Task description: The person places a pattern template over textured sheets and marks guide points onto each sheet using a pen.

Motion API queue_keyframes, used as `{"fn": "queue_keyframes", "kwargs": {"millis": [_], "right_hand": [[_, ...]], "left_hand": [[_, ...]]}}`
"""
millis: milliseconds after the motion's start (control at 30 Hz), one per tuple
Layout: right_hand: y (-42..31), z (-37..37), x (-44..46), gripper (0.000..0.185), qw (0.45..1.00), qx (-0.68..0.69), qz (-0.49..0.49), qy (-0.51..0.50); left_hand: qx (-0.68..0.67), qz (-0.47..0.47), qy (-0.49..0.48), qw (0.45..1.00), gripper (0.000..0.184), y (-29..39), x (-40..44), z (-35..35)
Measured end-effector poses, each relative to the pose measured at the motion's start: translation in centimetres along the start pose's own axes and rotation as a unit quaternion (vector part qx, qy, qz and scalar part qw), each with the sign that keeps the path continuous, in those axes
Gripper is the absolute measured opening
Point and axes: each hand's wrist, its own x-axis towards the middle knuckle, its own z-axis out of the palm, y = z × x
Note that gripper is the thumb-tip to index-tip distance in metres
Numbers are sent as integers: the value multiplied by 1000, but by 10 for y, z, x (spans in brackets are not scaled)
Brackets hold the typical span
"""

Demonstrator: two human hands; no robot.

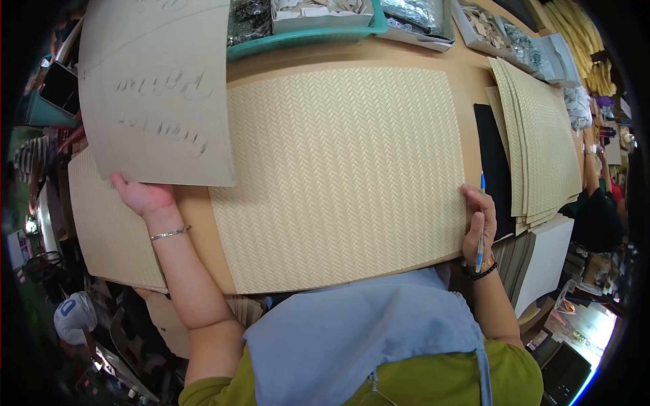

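Observation:
My left hand (143, 196) holds a grey cardboard sheet (156, 88) by its near edge, with most of the fingers hidden beneath it. Handwriting in pencil or pen runs upside down across this sheet. It overlaps the left corner of a cream sheet with a woven herringbone texture (345, 176), which lies flat in front of me. At that sheet's right edge, my right hand (478, 223) is closed around a blue and white pen (480, 250), its fingertips touching or very near the edge.
More cream woven sheets (542, 142) are stacked at the right, beside a black sheet (493, 169) and pale boards (542, 257). Another woven sheet (112, 223) lies left. Along the back stand a teal tray (305, 47) and boxes of small parts (420, 42). Other people (599, 210) are at the sides.

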Motion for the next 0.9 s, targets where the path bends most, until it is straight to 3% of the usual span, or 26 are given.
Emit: {"fn": "queue_keyframes", "kwargs": {"millis": [200, 333, 433, 767, 900], "right_hand": [[-16, 28, 43, 58, 997, -55, -57, -28], [-17, 65, 76, 39, 996, 61, -17, -58], [-23, 78, 115, 27, 971, -178, -112, -115], [-15, 150, 186, 28, 940, -222, -230, -117], [-19, 151, 187, 22, 966, -152, -173, -116]], "left_hand": [[9, 14, 10, 1000, 68, 0, 1, 2], [-22, -10, -1, 1000, 64, 2, 1, 1], [-17, -14, -6, 1000, 65, 2, 2, 0], [-19, -16, -7, 1000, 69, 4, 3, 1], [-7, -8, -14, 1000, 69, 3, 1, 3]]}}
